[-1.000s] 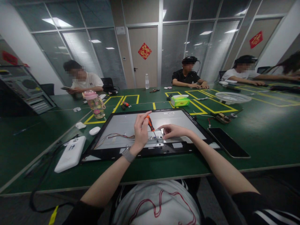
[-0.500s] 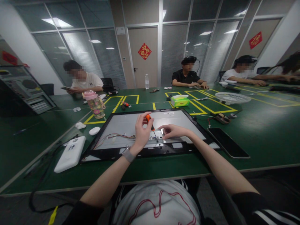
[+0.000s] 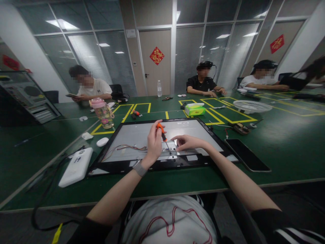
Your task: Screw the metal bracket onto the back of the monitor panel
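A black-framed monitor panel (image 3: 200,132) lies face down on the green table, its grey metal back up. My left hand (image 3: 154,144) is closed round a small screwdriver with an orange and black handle (image 3: 161,130), tip down on a small metal board (image 3: 169,149) near the panel's lower edge. My right hand (image 3: 186,142) rests on that board, fingers pinched at the spot by the screwdriver tip. Coloured wires (image 3: 127,148) run left from the board across the panel.
A white box (image 3: 76,166) and a white mouse (image 3: 102,141) lie left of the panel, a black phone (image 3: 246,154) to its right. Farther back stand a pink bottle (image 3: 103,113), a green tissue pack (image 3: 195,109) and a white fan grille (image 3: 252,106). Three people sit across the table.
The screwdriver handle has shifted slightly in my left fingers, between upright and tilted. Both hands stay on the same spot of the panel.
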Demonstrator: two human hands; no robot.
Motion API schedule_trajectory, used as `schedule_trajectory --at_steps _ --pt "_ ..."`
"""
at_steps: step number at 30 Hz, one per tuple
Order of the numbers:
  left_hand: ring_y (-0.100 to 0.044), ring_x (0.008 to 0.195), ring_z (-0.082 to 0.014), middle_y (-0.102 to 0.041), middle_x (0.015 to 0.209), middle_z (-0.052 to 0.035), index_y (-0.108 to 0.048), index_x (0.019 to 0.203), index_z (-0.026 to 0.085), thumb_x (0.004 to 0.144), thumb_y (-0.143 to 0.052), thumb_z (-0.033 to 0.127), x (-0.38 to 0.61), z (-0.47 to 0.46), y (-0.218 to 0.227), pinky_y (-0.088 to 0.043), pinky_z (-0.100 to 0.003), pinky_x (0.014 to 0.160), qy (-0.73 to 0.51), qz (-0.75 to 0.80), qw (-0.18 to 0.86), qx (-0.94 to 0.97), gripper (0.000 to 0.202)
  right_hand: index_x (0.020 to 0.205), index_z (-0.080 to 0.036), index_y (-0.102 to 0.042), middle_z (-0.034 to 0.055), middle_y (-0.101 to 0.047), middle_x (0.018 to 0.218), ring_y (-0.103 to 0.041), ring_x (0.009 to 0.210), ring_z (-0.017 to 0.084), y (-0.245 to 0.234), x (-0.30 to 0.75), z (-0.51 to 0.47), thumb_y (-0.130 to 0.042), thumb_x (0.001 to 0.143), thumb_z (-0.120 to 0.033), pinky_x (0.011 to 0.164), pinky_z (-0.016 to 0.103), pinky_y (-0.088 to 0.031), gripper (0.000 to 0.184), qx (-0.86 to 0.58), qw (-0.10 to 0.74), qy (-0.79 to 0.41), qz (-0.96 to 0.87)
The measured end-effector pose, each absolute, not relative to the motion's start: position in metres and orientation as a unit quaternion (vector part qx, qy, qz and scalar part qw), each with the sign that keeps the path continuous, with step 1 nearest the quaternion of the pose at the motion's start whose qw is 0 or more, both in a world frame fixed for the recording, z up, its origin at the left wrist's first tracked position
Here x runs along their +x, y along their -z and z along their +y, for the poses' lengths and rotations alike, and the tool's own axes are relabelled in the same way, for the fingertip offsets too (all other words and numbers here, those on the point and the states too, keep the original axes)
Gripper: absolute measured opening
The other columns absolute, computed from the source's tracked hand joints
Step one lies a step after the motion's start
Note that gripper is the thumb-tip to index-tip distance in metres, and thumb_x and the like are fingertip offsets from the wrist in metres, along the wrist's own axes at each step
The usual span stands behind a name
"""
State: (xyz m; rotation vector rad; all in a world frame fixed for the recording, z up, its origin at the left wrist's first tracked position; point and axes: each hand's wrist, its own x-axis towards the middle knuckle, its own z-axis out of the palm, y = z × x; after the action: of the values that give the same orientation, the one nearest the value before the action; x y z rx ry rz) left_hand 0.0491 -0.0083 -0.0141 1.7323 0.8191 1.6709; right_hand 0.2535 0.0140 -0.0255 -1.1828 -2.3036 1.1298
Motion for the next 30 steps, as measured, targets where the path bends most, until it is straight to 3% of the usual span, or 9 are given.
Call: schedule_trajectory --at_steps 7,18,25,30 --pt "-0.059 0.073 -0.0117 -0.059 0.091 -0.0038 -0.052 0.120 0.021 0.093 -0.043 0.033 0.0497 -0.0100 0.0124 -0.050 -0.024 0.070 -0.630 0.323 0.268 0.653 0.031 0.129 -0.013 -0.053 -0.0020 -0.054 0.072 -0.050 0.066 0.012 0.0282 0.2551 0.0155 -0.073 0.068 -0.046 0.063 0.025 -0.039 0.072 -0.416 0.160 -0.391 -0.805" --pt "-0.059 0.075 -0.0106 -0.058 0.101 -0.0054 -0.054 0.116 0.021 0.092 -0.046 0.030 0.0486 -0.0120 0.0116 -0.050 -0.023 0.069 -0.625 0.316 0.227 0.677 0.026 0.130 -0.012 -0.052 -0.0020 -0.054 0.072 -0.050 0.066 0.012 0.0274 0.2548 0.0149 -0.072 0.069 -0.045 0.064 0.025 -0.039 0.072 -0.412 0.157 -0.395 -0.806" --pt "-0.059 0.074 -0.0093 -0.059 0.104 -0.0053 -0.033 0.138 0.024 0.095 -0.037 0.026 0.0492 -0.0132 0.0147 -0.050 -0.026 0.074 -0.562 0.279 0.253 0.737 0.043 0.131 -0.011 -0.051 -0.0021 -0.053 0.071 -0.049 0.065 0.012 0.0272 0.2545 0.0144 -0.072 0.068 -0.046 0.064 0.025 -0.039 0.076 -0.414 0.161 -0.392 -0.805" --pt "-0.060 0.074 -0.0089 -0.059 0.108 -0.0068 -0.031 0.140 0.024 0.095 -0.037 0.024 0.0497 -0.0138 0.0151 -0.051 -0.026 0.072 -0.556 0.281 0.248 0.742 0.045 0.132 -0.011 -0.049 -0.0017 -0.054 0.072 -0.050 0.067 0.012 0.0278 0.2550 0.0148 -0.072 0.070 -0.045 0.066 0.026 -0.040 0.075 -0.408 0.158 -0.397 -0.806"
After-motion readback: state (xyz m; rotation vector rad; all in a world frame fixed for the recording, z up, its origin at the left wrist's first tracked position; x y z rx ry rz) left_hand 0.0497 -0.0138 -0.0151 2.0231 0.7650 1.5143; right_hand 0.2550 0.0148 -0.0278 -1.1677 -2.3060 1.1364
